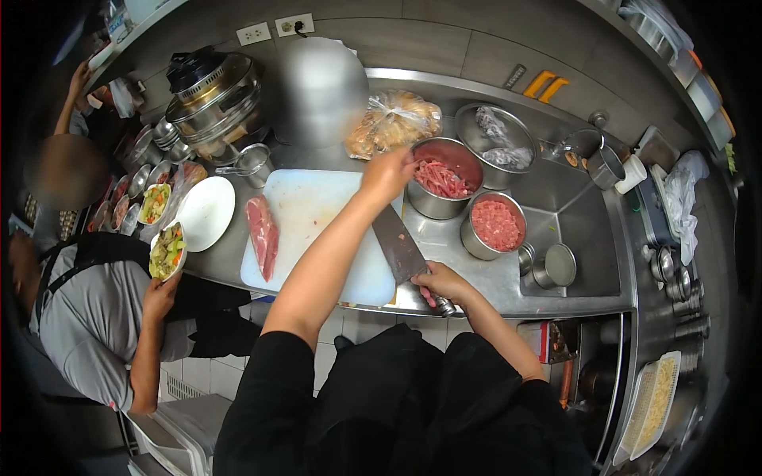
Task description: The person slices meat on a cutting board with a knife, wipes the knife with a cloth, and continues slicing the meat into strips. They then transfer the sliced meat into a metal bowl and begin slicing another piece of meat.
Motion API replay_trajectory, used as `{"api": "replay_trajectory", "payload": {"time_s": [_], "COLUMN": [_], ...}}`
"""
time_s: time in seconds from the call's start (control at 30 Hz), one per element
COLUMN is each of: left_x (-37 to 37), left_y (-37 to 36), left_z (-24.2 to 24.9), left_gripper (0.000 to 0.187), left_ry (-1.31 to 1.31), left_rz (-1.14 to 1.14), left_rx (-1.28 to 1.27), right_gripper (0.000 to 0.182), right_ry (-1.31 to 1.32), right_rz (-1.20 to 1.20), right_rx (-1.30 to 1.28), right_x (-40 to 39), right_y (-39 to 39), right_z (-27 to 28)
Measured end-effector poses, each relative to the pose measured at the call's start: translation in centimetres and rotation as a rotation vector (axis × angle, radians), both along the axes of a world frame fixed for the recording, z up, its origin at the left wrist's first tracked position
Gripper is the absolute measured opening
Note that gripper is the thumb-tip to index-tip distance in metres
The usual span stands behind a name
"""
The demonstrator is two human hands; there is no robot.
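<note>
My left hand (pixel 386 176) reaches over the board to the left rim of a steel pot (pixel 438 208) of sliced red meat (pixel 443 179). Its fingers are closed at the rim; what they hold is hidden. Lower down, my right hand (pixel 444 284) grips a wide cleaver (pixel 398 244) by the handle, blade slanting up-left over the board's right edge. Small reddish pieces show beside the right fingers. On the white cutting board (pixel 325 210) lies a long piece of raw meat (pixel 262 236), at the left. A second pot (pixel 494 226) holds diced meat.
At the left, a co-worker (pixel 91 313) holds a bowl of vegetables (pixel 167 252) beside a white plate (pixel 206 213). Behind the board are a bagged brown food (pixel 394 123) and a steel bowl (pixel 497 135). A sink (pixel 587 238) is at the right.
</note>
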State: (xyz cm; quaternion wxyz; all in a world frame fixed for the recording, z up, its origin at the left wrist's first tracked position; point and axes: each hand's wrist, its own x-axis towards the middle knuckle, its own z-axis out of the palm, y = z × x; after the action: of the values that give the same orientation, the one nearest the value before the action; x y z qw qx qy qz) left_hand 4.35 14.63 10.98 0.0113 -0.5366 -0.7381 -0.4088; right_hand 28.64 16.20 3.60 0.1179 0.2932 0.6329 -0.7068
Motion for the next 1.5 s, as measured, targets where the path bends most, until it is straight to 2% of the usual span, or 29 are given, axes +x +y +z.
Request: {"api": "replay_trajectory", "payload": {"time_s": [0.07, 0.13, 0.17, 0.23, 0.27, 0.33, 0.37, 0.5, 0.6, 0.67, 0.77, 0.83, 0.87, 0.93, 1.0, 1.07, 1.13, 1.2, 1.27, 1.3, 1.33, 1.4, 1.47, 1.5], "left_x": [0.9, 1.6, 1.1, -0.1, -0.6, -2.2, -2.8, -3.0, -3.4, -3.6, -6.5, -9.4, -9.2, -8.2, -8.9, -7.1, -6.1, -5.9, -3.5, -3.0, -3.8, -5.9, -9.3, -11.1], "left_y": [3.4, 5.7, 6.2, 5.4, 4.6, 3.0, 2.3, -1.6, -5.6, -8.8, -15.7, -21.4, -22.9, -26.2, -27.8, -27.2, -26.3, -25.2, -24.8, -24.8, -25.0, -25.1, -25.6, -26.0], "left_z": [0.1, -0.7, -1.0, -0.6, -0.5, -1.1, -1.2, -2.4, -4.5, -4.5, -5.6, -7.2, -6.7, -5.4, -10.1, -9.5, -10.1, -13.2, -9.0, -7.0, -6.3, -5.0, -5.0, -6.4], "left_gripper": [0.014, 0.021, 0.026, 0.023, 0.021, 0.02, 0.018, 0.017, 0.018, 0.018, 0.012, 0.027, 0.027, 0.055, 0.078, 0.08, 0.08, 0.077, 0.071, 0.059, 0.059, 0.047, 0.04, 0.04], "left_ry": [0.038, 0.236, 0.247, 0.156, 0.066, 0.016, -0.03, -0.119, -0.252, -0.19, -0.055, 0.284, 0.295, -0.133, -0.142, -0.231, -0.283, -0.25, -0.369, -0.436, -0.432, -0.287, -0.275, 0.015], "left_rz": [-0.066, -0.165, -0.196, -0.159, -0.111, -0.066, -0.012, 0.092, 0.053, 0.192, 0.461, 0.649, 0.669, 0.898, 0.777, 0.745, 0.727, 0.663, 0.553, 0.551, 0.55, 0.591, 0.601, 0.542], "left_rx": [-0.015, -0.138, -0.089, -0.076, -0.06, -0.091, -0.11, -0.139, -0.149, -0.087, 0.033, 0.008, 0.015, -0.378, -0.406, -0.546, -0.481, -0.462, -0.47, -0.53, -0.527, -0.549, -0.594, -0.436], "right_gripper": [0.022, 0.025, 0.025, 0.03, 0.03, 0.035, 0.036, 0.036, 0.035, 0.034, 0.033, 0.036, 0.036, 0.039, 0.04, 0.041, 0.041, 0.038, 0.035, 0.034, 0.032, 0.031, 0.03, 0.029], "right_ry": [-0.004, 0.013, 0.008, -0.065, -0.067, -0.011, -0.047, -0.087, -0.08, -0.122, -0.07, -0.019, -0.001, -0.034, 0.008, 0.043, -0.08, -0.06, -0.04, -0.06, -0.08, -0.08, -0.089, -0.109], "right_rz": [-0.002, 0.049, 0.043, 0.157, 0.15, 0.352, 0.385, 0.395, 0.396, 0.303, 0.288, 0.278, 0.291, 0.282, 0.3, 0.3, 0.243, 0.223, 0.198, 0.156, 0.11, 0.096, 0.074, 0.063], "right_rx": [0.003, 0.074, 0.068, 0.434, 0.422, 0.789, 0.816, 0.715, 0.664, 0.551, 0.621, 0.754, 0.763, 0.789, 0.864, 0.931, 0.765, 0.744, 0.722, 0.709, 0.696, 0.724, 0.746, 0.774], "right_x": [0.0, 0.2, 0.4, 0.5, 0.6, 0.4, 0.2, -0.2, -0.6, -1.3, -2.5, -3.5, -4.0, -5.1, -5.4, -5.7, -5.6, -5.4, -5.7, -5.6, -5.6, -5.7, -5.8, -5.9], "right_y": [0.2, 0.2, 0.1, -1.1, -1.3, -1.6, -1.7, -1.3, -1.1, -1.2, -1.4, -1.5, -1.7, -2.3, -2.0, -2.1, -3.0, -2.4, -2.9, -3.4, -3.8, -4.2, -4.7, -5.1], "right_z": [-0.2, 0.3, 0.6, 2.4, 2.1, 2.1, 2.6, 4.1, 3.2, 3.9, 3.8, 2.6, 2.4, 2.1, 0.4, 0.5, 2.6, 1.4, 1.1, 1.6, 1.9, 1.5, 1.6, 1.9]}}
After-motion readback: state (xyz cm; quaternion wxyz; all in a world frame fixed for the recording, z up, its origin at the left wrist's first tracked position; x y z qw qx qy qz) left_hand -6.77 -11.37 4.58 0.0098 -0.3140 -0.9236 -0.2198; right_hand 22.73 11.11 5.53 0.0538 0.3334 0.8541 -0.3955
